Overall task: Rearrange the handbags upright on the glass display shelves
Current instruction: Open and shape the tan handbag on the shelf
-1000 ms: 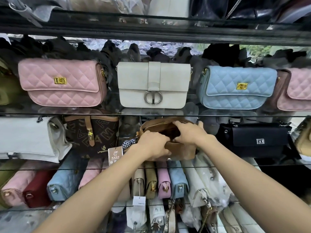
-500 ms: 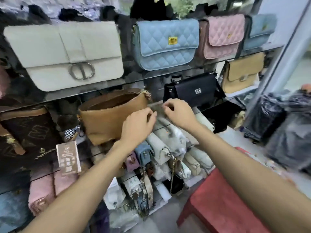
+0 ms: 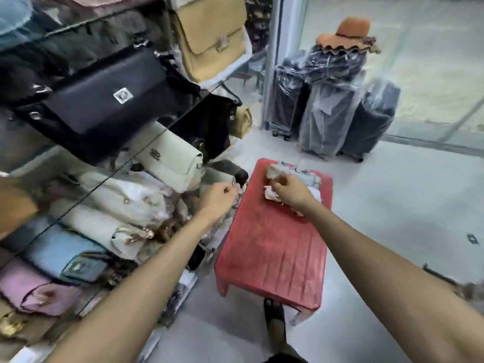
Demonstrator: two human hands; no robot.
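Note:
A black handbag [image 3: 104,95] and a tan flap bag [image 3: 209,35] stand upright on the glass shelves [image 3: 86,195] at the left. A brown bag [image 3: 13,203] shows at the left edge. Below them lie a cream bag [image 3: 170,158], a light-blue one [image 3: 60,252] and a pink one [image 3: 31,286]. My right hand [image 3: 290,191] reaches over a red stool [image 3: 275,247] and pinches a pale crumpled wad [image 3: 273,171]; blur hides what it is. My left hand [image 3: 220,199] hangs with curled fingers by the lower shelf; whether it holds anything is unclear.
A pale-blue bag [image 3: 305,178] and papers lie at the stool's far end. Plastic-wrapped suitcases [image 3: 327,116] with an orange hat [image 3: 351,30] on top stand on the floor at the back right. A sandalled foot [image 3: 273,314] is under the stool's near edge.
Both hands have left the brown bag and swung right and down. The view turned with them from the shelves to the red stool, where the right hand now is.

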